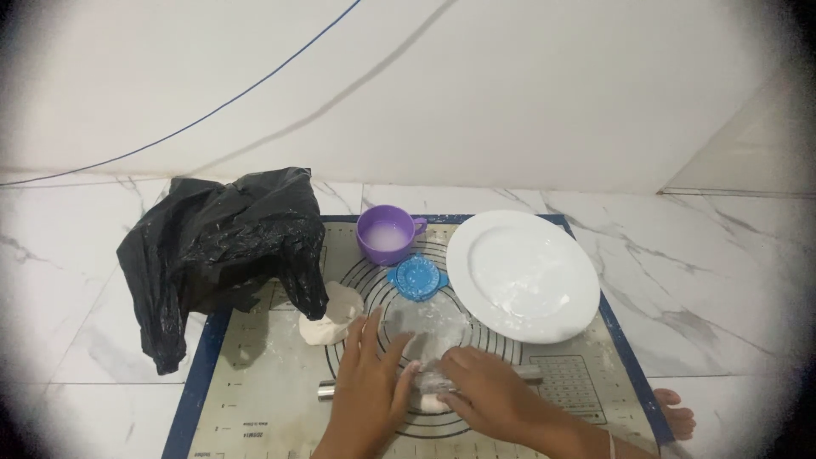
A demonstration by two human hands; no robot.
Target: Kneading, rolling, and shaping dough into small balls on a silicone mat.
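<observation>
Head view, looking down at a baking mat with blue edges laid on a white marble floor. I see both hands low in the middle of the frame, on a metal rolling pin that lies across the mat's ring markings. The left hand is flat, fingers spread and straight, palm pressing down on the pin; not clenched. The right hand lies over the pin's right part, fingers curved down over it, more a press than a full grip; I cannot tell if the fingers close under it. Only the pin's two ends show, the rest is hidden under the hands. A small piece of pale dough sits under the pin between the hands, partly covered, touching the right hand's fingers.

A bigger dough lump is at the mat's left, just beside a crumpled black plastic bag that overlaps the mat's upper left corner. A purple cup with whitish contents stands at the top of the mat. A blue round plastic mould lies just below the cup. A white plate sits on the mat's right, near the mould. Bare toes show at the mat's lower right edge. White wall behind.
</observation>
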